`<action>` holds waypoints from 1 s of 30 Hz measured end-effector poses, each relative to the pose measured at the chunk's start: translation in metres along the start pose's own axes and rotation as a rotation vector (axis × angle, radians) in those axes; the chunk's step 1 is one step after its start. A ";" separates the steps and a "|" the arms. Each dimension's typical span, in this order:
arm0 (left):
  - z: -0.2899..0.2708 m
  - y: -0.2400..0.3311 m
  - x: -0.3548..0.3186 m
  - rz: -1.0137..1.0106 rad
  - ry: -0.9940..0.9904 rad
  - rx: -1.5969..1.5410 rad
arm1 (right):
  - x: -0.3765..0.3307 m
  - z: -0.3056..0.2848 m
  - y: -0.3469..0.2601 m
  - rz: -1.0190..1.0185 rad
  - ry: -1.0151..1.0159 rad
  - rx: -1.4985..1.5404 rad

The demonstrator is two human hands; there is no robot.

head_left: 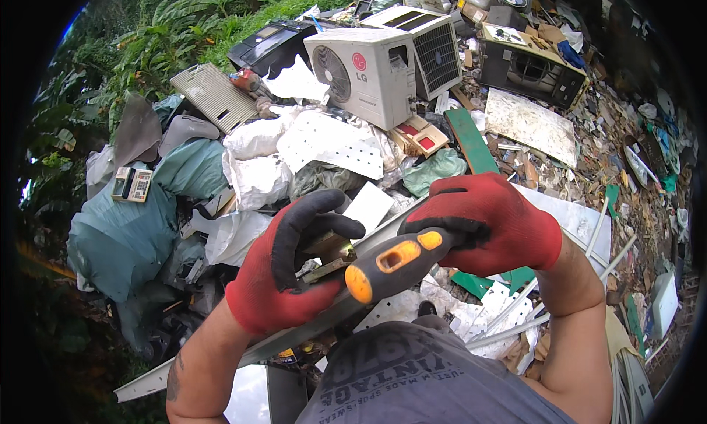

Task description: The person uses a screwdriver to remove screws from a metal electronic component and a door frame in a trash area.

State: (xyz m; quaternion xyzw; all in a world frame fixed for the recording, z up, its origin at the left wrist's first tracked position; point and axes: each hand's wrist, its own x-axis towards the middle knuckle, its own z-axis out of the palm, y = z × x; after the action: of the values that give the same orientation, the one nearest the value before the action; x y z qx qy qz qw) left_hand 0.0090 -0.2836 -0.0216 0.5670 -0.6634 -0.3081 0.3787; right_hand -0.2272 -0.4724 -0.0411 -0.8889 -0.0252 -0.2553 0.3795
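R hand (486, 221), gloved red w/ black palm side: closed, fingers wrapped round fwd part of hand tool (375, 275). Tool's thick handle is black w/ orange insets, incl. a slotted hole; rounded orange butt points down-left, toward L hand. Working end hidden by R hand, so type of tool can't be confirmed. Tool's posn: mid-view, just in front of wearer's dark grey shirt (427, 380), btwn the two hands.

L hand (287, 269), same type of glove: open, fingers curled, gap btwn fingers and thumb. Thumb tip is just beside handle butt; contact or no contact, can't tell.

Long pale metal rail (147, 383) runs diag. from lower left, passing behind L hand and tool.

Surroundings: mixed scrap heap. Top centre, white A/C outdoor unit (375, 85) w/ round fan grille; 2nd unit (434, 48) directly behind it. Upper right, dark open-fronted appliance (526, 70); stained white panel (532, 125) lies nr it, green board (471, 140) to left of panel. Centre-left, white perforated sheet (331, 140) nr white sacks (254, 177). Far left, blue-green sheeting (121, 236) w/ small beige keypad device (132, 184) on top. Dense greenery (147, 48) upper left.
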 end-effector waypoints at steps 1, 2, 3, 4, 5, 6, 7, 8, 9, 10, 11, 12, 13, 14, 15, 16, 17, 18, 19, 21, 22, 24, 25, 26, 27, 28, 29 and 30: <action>-0.004 -0.002 0.001 -0.012 -0.020 -0.009 | 0.006 -0.002 -0.001 -0.065 -0.118 -0.047; -0.007 -0.002 0.002 -0.027 -0.035 -0.016 | 0.013 0.000 -0.004 -0.120 -0.169 -0.133; -0.011 -0.003 0.003 -0.042 -0.049 -0.023 | 0.019 0.004 -0.006 -0.167 -0.166 -0.200; -0.012 -0.005 0.004 -0.044 -0.054 -0.082 | 0.025 0.008 -0.007 -0.214 -0.161 -0.266; -0.012 -0.005 0.003 -0.083 -0.041 -0.160 | 0.030 0.011 -0.007 -0.260 -0.158 -0.331; -0.011 -0.004 0.002 -0.120 -0.027 -0.239 | 0.035 0.013 -0.006 -0.254 -0.192 -0.360; -0.012 -0.003 0.001 -0.156 -0.013 -0.317 | 0.038 0.013 -0.005 -0.229 -0.249 -0.365; -0.014 -0.007 0.000 -0.108 -0.026 -0.260 | 0.042 0.014 -0.004 -0.205 -0.313 -0.366; -0.015 -0.009 -0.001 -0.107 -0.022 -0.265 | 0.045 0.014 -0.002 -0.180 -0.376 -0.369; -0.016 -0.010 -0.001 -0.104 -0.018 -0.269 | 0.045 0.016 -0.001 -0.191 -0.373 -0.356; -0.015 -0.012 -0.002 -0.107 -0.009 -0.278 | 0.044 0.019 0.003 -0.204 -0.376 -0.338; -0.015 -0.010 -0.003 -0.124 -0.003 -0.300 | 0.045 0.021 0.005 -0.215 -0.378 -0.321; -0.014 -0.009 -0.004 -0.113 0.007 -0.319 | 0.049 0.021 0.005 -0.227 -0.404 -0.317; -0.012 -0.009 -0.004 -0.103 0.009 -0.342 | 0.050 0.020 0.004 -0.231 -0.426 -0.311; -0.011 -0.010 -0.004 -0.092 0.011 -0.365 | 0.051 0.020 0.004 -0.235 -0.449 -0.307; -0.011 -0.012 -0.005 -0.091 0.017 -0.357 | 0.053 0.021 0.004 -0.247 -0.476 -0.299; -0.012 -0.013 -0.005 -0.088 0.017 -0.345 | 0.055 0.021 0.004 -0.257 -0.497 -0.294; -0.013 -0.014 -0.005 -0.085 0.016 -0.334 | 0.056 0.021 0.005 -0.267 -0.517 -0.289; -0.013 -0.015 -0.005 -0.084 0.020 -0.336 | 0.056 0.021 0.006 -0.264 -0.517 -0.278; -0.015 -0.015 -0.003 -0.078 0.024 -0.334 | 0.056 0.020 0.009 -0.260 -0.510 -0.259; -0.015 -0.015 -0.001 -0.081 0.026 -0.331 | 0.055 0.019 0.010 -0.243 -0.496 -0.257; -0.016 -0.014 0.000 -0.087 0.036 -0.325 | 0.052 0.019 0.011 -0.216 -0.473 -0.255; -0.016 -0.014 0.002 -0.082 0.037 -0.325 | 0.047 0.017 0.009 -0.162 -0.390 -0.233; -0.015 -0.016 0.003 -0.078 0.042 -0.329 | 0.040 0.014 0.004 -0.109 -0.312 -0.209; -0.015 -0.017 0.002 -0.079 0.061 -0.333 | 0.033 0.013 -0.001 -0.065 -0.244 -0.181; -0.015 -0.016 0.001 -0.075 0.070 -0.328 | 0.024 0.012 -0.009 -0.069 -0.040 -0.016; -0.014 -0.013 -0.001 -0.070 0.081 -0.323 | 0.009 0.013 -0.013 0.005 0.039 0.117; -0.013 -0.015 -0.002 -0.059 0.081 -0.330 | -0.005 0.018 -0.030 0.289 0.188 0.569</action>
State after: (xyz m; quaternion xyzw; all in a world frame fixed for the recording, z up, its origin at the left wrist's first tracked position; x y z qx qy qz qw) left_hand 0.0282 -0.2843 -0.0278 0.5285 -0.5711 -0.4008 0.4837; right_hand -0.2307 -0.4378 -0.0342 -0.7143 0.0661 -0.2624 0.6455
